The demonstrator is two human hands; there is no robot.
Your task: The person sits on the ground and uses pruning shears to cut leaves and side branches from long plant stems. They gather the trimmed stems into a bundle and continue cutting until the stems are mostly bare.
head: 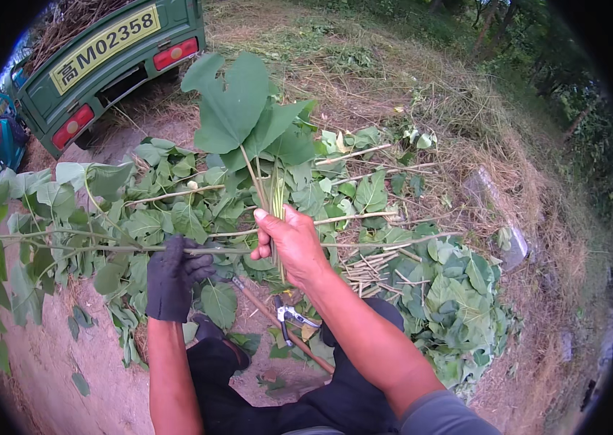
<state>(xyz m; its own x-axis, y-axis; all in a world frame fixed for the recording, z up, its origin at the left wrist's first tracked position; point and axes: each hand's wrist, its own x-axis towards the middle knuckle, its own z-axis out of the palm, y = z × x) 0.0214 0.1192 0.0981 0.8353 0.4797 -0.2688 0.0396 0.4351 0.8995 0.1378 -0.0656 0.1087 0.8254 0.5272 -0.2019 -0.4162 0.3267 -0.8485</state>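
My left hand (pixel 177 280), in a dark work glove, grips a long leafy branch (pixel 121 248). The branch runs sideways across the view, with large green leaves (pixel 59 198) along its left part and a barer stem to the right. In my bare right hand (pixel 294 242) is an upright bunch of leaf stalks (pixel 269 187), topped by broad lobed leaves (pixel 234 103). Behind this hand passes the branch. Below, between my legs, lie white-and-black pruning shears (pixel 288 317) and a tool with a wooden handle (pixel 279 321).
Cut leafy branches (pixel 176 194) cover the ground before me. Short cut sticks (pixel 369 273) and a leaf heap (pixel 458 304) lie to the right, near a stone block (pixel 512 247). A green cargo vehicle (pixel 105 65) carrying brushwood (pixel 64 27) stands at the upper left.
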